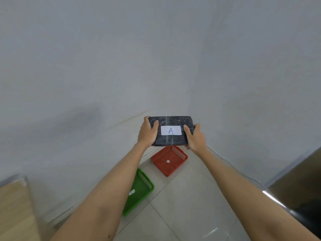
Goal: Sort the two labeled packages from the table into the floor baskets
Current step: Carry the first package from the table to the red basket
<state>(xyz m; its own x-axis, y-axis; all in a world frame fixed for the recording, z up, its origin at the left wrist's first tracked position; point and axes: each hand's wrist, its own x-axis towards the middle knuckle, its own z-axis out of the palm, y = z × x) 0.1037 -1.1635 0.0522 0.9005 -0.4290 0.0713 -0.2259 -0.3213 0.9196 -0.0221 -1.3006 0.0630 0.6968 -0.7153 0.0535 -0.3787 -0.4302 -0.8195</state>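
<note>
A dark wrapped package (171,141) with a white label reading "A" is held up in front of me, above the floor. My left hand (147,133) grips its left end and my right hand (195,139) grips its right end. Directly below it, on the tiled floor, lies a red basket (169,160) with a small white tag inside. A green basket (139,193), also with a white tag, lies nearer me to the left, partly hidden by my left forearm. Only one package is in view.
A grey wall fills most of the view behind the baskets. A light wooden surface (15,211) shows at the lower left. At the lower right stands a dark object with a shiny rim (295,197). Pale floor tiles (182,214) lie between my arms.
</note>
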